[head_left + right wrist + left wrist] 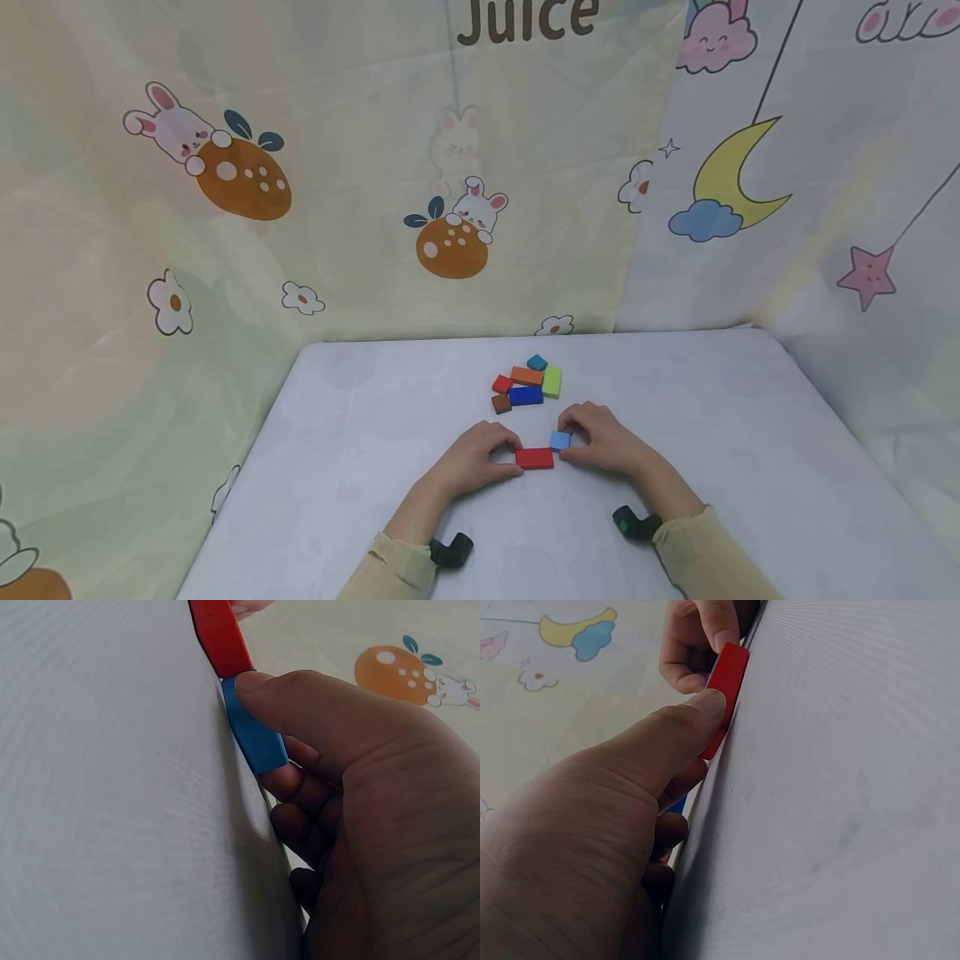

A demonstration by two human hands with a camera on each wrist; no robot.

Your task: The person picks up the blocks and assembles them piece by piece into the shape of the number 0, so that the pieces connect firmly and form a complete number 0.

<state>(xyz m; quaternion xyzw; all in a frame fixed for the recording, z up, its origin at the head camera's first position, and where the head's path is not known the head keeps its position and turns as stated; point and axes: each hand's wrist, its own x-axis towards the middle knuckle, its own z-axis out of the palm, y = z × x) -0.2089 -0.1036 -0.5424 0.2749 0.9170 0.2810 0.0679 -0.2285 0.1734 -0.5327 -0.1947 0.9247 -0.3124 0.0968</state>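
On the white table lies a red rectangular block point(534, 458), its long side running left to right. My left hand point(478, 458) grips it near its left end, the thumb point(709, 705) pressed on its near face. A light blue block point(560, 441) stands at the red block's right end, close against it or touching. My right hand point(606, 442) pinches this blue block point(255, 731) between thumb and fingers. Its far side is hidden behind the fingers in the right wrist view.
Beyond the hands sits a loose cluster: a dark blue block point(526, 396), an orange block point(527, 376), a lime green block point(552, 382), a small red block point(502, 384), a brown block point(501, 404) and a teal block point(536, 362). A printed cloth wall stands behind the table point(390, 383).
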